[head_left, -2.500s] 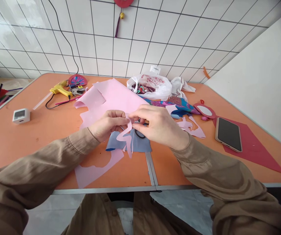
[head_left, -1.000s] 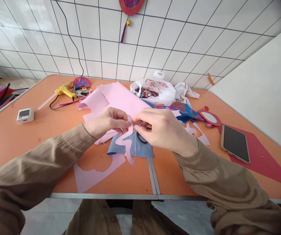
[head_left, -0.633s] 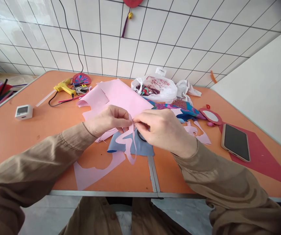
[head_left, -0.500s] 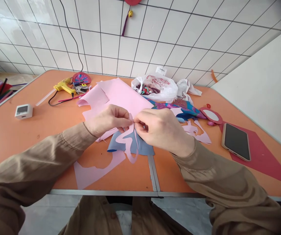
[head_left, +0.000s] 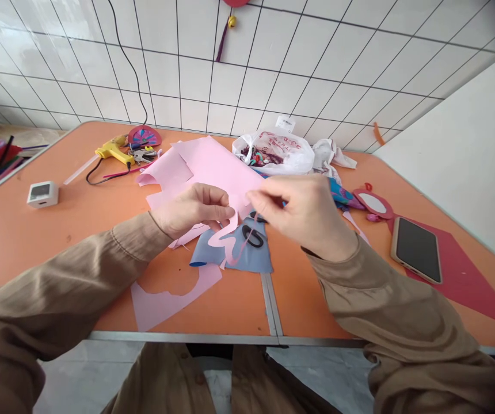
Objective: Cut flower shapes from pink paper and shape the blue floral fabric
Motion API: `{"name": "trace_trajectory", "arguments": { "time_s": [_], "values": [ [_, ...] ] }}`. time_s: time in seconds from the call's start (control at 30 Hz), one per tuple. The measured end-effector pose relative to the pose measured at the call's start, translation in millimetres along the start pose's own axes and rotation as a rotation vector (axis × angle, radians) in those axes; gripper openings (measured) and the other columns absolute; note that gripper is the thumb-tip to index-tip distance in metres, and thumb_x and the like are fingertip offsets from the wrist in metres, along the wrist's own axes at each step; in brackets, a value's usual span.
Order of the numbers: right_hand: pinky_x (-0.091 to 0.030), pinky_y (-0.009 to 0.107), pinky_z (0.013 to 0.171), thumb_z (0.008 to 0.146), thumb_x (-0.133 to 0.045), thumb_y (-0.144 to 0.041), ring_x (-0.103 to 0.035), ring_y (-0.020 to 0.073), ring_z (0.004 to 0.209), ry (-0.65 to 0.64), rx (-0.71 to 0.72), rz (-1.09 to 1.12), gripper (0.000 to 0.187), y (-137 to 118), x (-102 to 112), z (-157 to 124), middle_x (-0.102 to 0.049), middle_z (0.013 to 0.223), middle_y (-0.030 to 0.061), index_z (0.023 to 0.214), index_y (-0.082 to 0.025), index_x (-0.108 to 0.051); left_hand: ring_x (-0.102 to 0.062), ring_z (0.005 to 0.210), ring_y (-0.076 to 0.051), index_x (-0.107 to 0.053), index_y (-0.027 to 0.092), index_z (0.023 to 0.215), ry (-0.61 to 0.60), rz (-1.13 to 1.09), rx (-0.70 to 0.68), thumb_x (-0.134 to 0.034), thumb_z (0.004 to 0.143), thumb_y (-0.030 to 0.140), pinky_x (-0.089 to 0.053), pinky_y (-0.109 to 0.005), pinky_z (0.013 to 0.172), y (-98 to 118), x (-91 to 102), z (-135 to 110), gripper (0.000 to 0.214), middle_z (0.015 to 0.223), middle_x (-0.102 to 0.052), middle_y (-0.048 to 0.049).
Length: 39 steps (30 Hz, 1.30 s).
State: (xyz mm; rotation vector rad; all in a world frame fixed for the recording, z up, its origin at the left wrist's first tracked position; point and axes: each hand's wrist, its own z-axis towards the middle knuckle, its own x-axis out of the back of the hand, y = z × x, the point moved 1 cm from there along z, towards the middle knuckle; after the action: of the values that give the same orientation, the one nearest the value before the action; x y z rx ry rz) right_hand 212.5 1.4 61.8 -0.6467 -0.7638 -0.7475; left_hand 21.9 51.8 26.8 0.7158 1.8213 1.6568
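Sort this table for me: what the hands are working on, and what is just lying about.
In hand: wavy pink paper cut-out, pinched by left hand and right hand; blue paper sheet beneath.
Lying about: yellow glue gun, white cube gadget, dark smartphone, white plastic bag.

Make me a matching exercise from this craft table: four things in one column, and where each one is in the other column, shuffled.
Things:
1. glue gun
2. phone
3. pink cutout
4. plastic bag

Places:
A. lying on the red sheet
B. pinched in the left hand
C. beside the keys
D. at the table's far edge, near the tiled wall

Pairs: 1-C, 2-A, 3-B, 4-D
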Motion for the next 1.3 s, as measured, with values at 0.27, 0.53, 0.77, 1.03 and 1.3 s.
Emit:
{"name": "trace_trajectory", "arguments": {
  "time_s": [0.27,0.53,0.77,1.03,1.3],
  "values": [
    [-0.055,0.034,0.073,0.089,-0.06,-0.031,-0.071,0.0206,0.085,-0.237,-0.128,0.471,0.021,18.1,-1.4,9.6,-0.078,0.089,0.0058,0.084,-0.019,-0.076,-0.071,0.071,-0.015,-0.073,0.01,0.08,-0.082,-0.03,-0.054,-0.079,0.078,0.033,-0.054,-0.024,0.063,-2.3,4.7,0.2,0.024,0.083,-0.075,-0.0104],
    [-0.049,0.026,0.052,0.076,-0.065,-0.018,-0.06,0.0125,0.055,-0.258,-0.257,0.6,0.012,12.5,0.0,9.3,-0.068,0.061,-0.0006,0.066,-0.021,-0.069,-0.071,0.07,-0.016,-0.072,0.011,0.077,-0.034,-0.024,-0.022,-0.087,0.069,0.028,-0.055,-0.027,0.067,-0.4,2.4,1.7,0.024,0.078,-0.076,-0.0088],
    [-0.049,0.025,0.05,0.078,-0.066,-0.018,-0.062,0.0132,0.055,-0.263,-0.304,0.649,0.014,10.6,-0.9,9.5,-0.068,0.06,0.0,0.063,-0.02,-0.067,-0.072,0.071,-0.015,-0.077,0.01,0.079,-0.005,-0.058,-0.026,-0.082,0.072,0.019,-0.058,-0.028,0.072,-3.9,-2.3,1.0,0.012,0.08,-0.077,-0.0082],
    [-0.047,0.025,0.047,0.08,-0.066,-0.021,-0.061,0.0125,0.052,-0.272,-0.318,0.644,0.018,11.3,1.7,9.5,-0.066,0.057,0.0001,0.062,-0.02,-0.065,-0.073,0.069,-0.016,-0.074,0.009,0.072,-0.008,-0.119,-0.019,-0.081,0.073,0.022,-0.057,-0.026,0.068,-0.8,-3.4,0.0,0.015,0.079,-0.076,-0.009],
    [-0.045,0.025,0.046,0.079,-0.065,-0.018,-0.06,0.0123,0.051,-0.297,-0.333,0.678,0.018,10.8,-5.4,8.8,-0.065,0.056,-0.0008,0.06,-0.02,-0.065,-0.068,0.065,-0.014,-0.073,0.01,0.072,0.1,0.012,-0.1,-0.081,0.073,0.023,-0.052,-0.024,0.061,-2.5,-5.8,0.7,0.015,0.07,-0.074,-0.0065]
  ]
}}
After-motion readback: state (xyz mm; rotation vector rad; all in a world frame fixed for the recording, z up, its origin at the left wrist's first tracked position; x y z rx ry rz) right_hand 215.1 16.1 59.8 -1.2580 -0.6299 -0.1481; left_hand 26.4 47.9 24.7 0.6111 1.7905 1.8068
